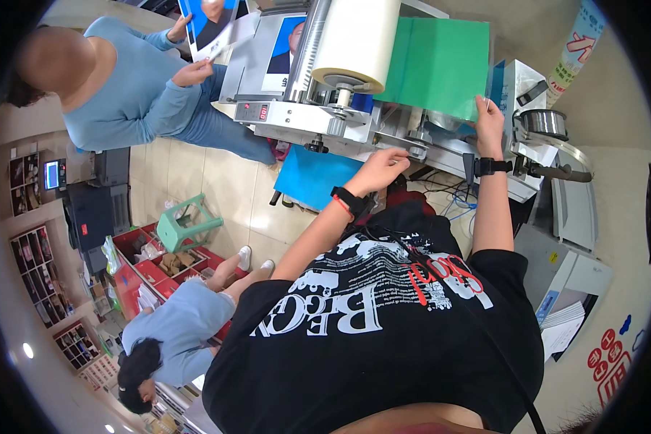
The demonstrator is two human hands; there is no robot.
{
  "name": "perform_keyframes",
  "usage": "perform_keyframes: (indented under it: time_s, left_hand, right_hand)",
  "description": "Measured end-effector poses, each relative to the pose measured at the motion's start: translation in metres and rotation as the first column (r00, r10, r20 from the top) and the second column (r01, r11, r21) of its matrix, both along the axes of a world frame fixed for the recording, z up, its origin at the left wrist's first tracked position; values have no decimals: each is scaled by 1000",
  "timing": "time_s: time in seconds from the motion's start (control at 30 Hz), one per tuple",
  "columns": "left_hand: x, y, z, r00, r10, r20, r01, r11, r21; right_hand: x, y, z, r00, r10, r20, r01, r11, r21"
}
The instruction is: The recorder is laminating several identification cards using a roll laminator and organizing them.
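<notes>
A roll laminator [271, 116] with a red digital display stands before me. A thick roll of pale film [352, 43] is mounted across its top. From the machine's right side extends a green sheet [439, 65], nearly flat. My right hand [488, 122] pinches that sheet at its near right corner. Close to the laminator's front edge is my left hand [382, 168], its fingers bent beside a metal knob [417, 151]; whether they touch it is unclear. On the feed side lies a portrait print [285, 54] with a blue background, partly under the rollers.
Across the machine, a person in blue [135, 92] holds another portrait print [211, 24]. A second person [179, 331] bends at lower left, near a green stool [187, 225] and red compartments [157, 271]. Cables [458, 198] hang below the machine. A wire spool [543, 122] sits at right.
</notes>
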State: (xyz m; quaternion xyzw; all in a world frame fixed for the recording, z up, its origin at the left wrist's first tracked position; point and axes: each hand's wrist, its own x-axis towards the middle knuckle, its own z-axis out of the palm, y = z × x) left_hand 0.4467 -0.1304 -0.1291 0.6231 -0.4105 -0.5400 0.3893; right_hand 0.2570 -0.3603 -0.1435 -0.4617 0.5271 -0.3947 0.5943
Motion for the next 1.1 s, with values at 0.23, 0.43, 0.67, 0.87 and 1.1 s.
perform_keyframes:
  time_s: [0.23,0.43,0.67,0.87,1.1]
  left_hand:
    - [-17,-36,5,845,205,-495,-110,971,214]
    - [-11,-62,-14,450,396,-801,-391,893,221]
    - [-16,-91,-49,234,382,-894,-461,853,244]
    - [-22,-112,-36,-16,356,-934,-440,836,327]
    - [-17,-119,-18,-40,374,-927,-491,801,344]
  right_hand:
    - [-7,-6,-7,995,34,94,-24,994,-109]
    - [0,7,27,991,-58,118,56,998,20]
    - [2,11,29,990,138,27,-133,982,-134]
    - [21,38,43,856,313,412,-296,949,-106]
    - [-31,21,-62,722,-294,-626,-37,887,-459]
